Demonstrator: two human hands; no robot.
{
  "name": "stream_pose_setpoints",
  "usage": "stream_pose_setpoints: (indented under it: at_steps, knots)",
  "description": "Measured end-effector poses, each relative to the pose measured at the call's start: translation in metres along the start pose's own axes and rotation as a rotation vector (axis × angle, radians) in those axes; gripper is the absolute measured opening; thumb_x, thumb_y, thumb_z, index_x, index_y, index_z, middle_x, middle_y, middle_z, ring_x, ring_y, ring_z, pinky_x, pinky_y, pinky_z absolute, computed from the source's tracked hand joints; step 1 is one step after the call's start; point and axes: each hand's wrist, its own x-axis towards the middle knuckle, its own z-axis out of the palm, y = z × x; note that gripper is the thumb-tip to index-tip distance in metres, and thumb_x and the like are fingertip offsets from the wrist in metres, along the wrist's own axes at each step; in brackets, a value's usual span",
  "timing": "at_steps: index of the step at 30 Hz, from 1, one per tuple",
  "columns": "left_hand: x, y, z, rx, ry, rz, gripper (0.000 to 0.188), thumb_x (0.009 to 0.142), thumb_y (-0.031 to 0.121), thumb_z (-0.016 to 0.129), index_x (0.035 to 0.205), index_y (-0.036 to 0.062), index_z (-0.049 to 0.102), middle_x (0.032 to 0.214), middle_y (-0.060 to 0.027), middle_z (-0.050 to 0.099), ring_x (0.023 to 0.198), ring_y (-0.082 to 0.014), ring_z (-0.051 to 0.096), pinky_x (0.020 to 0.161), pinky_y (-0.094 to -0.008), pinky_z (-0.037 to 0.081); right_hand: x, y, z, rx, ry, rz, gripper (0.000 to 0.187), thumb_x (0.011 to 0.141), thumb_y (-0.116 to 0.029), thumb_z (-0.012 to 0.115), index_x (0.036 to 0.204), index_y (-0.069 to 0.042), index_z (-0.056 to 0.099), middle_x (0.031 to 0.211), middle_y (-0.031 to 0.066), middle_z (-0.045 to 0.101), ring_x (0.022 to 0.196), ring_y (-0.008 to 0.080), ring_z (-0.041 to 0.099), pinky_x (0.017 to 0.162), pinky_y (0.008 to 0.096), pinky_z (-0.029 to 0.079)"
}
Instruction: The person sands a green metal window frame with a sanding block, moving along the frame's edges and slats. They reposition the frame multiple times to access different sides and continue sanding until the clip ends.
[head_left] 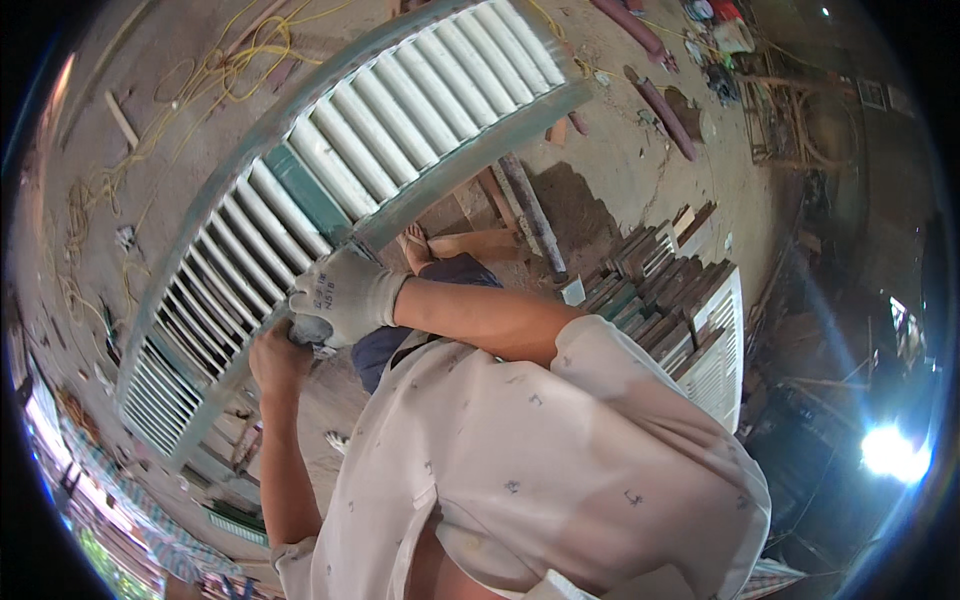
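Note:
A long louvered shutter, with white slats and a green-grey frame, stretches diagonally before me. My right hand, in a pale work glove, is curled at the shutter's near edge. Close against it, my bare left hand is closed in a fist. Between the two hands shows a small grey thing; whether it is a tool or part of a glove, I cannot tell. The fingertips of both hands are mostly hidden.
Stacked shutters and boards stand at the right. Yellow cord lies tangled on the floor at the far left. Dark reddish rolls lie at the far right. A bright light glares at the right edge.

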Motion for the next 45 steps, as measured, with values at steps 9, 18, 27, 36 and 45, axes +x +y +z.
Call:
stream_pose_setpoints:
  at_steps: [9, 18, 27, 36, 45]
  knots:
    - [0.048, 0.125, 0.021, -0.069, -0.167, 0.3, 0.028, 0.08, 0.021, 0.073, 0.103, 0.0061, 0.078, 0.095, -0.0275, 0.076, 0.093, -0.048, 0.074, 0.082, -0.0566, 0.059, -0.117, 0.06, -0.089, -0.187, 0.192, 0.337, 0.076, 0.068, -0.052, 0.09, 0.13, -0.014, 0.067, 0.139, 0.0152, 0.059, 0.132, 0.0372, 0.059, 0.108, 0.0486, 0.052]
    - [0.074, 0.216, 0.017, -0.299, -0.372, 0.335, 0.054, 0.084, 0.024, 0.075, 0.134, 0.0029, 0.07, 0.119, -0.0279, 0.076, 0.115, -0.0426, 0.073, 0.099, -0.052, 0.057, -0.165, 0.072, -0.123, -0.149, 0.388, 0.824, 0.11, 0.06, -0.046, 0.101, 0.152, -0.015, 0.049, 0.156, 0.0266, 0.045, 0.141, 0.0486, 0.05, 0.119, 0.0541, 0.044]
    - [0.052, 0.159, 0.046, -0.37, -0.355, 0.274, 0.051, 0.083, 0.03, 0.075, 0.126, 0.0028, 0.073, 0.112, -0.0273, 0.077, 0.108, -0.046, 0.073, 0.096, -0.0536, 0.058, -0.133, 0.068, -0.128, 0.084, 0.154, 0.623, 0.086, 0.067, -0.026, 0.098, 0.142, -0.008, 0.061, 0.148, 0.0178, 0.054, 0.139, 0.0365, 0.055, 0.117, 0.0449, 0.046]
    - [-0.002, 0.095, 0.057, -0.677, -0.093, 0.056, 0.04, 0.084, 0.023, 0.078, 0.116, 0.0003, 0.069, 0.105, -0.0295, 0.075, 0.103, -0.0507, 0.071, 0.092, -0.0573, 0.056, -0.056, 0.039, -0.091, 0.231, 0.315, 0.312, 0.065, 0.078, -0.016, 0.092, 0.136, -0.003, 0.066, 0.145, 0.0162, 0.058, 0.137, 0.0306, 0.057, 0.115, 0.0403, 0.046]
    - [-0.017, 0.023, -0.015, -0.981, 0.19, -0.237, 0.038, 0.084, 0.024, 0.08, 0.111, -0.0018, 0.07, 0.089, -0.0268, 0.073, 0.089, -0.0451, 0.073, 0.081, -0.0509, 0.055, 0.097, -0.016, -0.087, 0.599, 0.201, 0.102, 0.068, 0.08, -0.021, 0.09, 0.141, -0.007, 0.062, 0.138, 0.0167, 0.057, 0.131, 0.0308, 0.059, 0.114, 0.0417, 0.047]
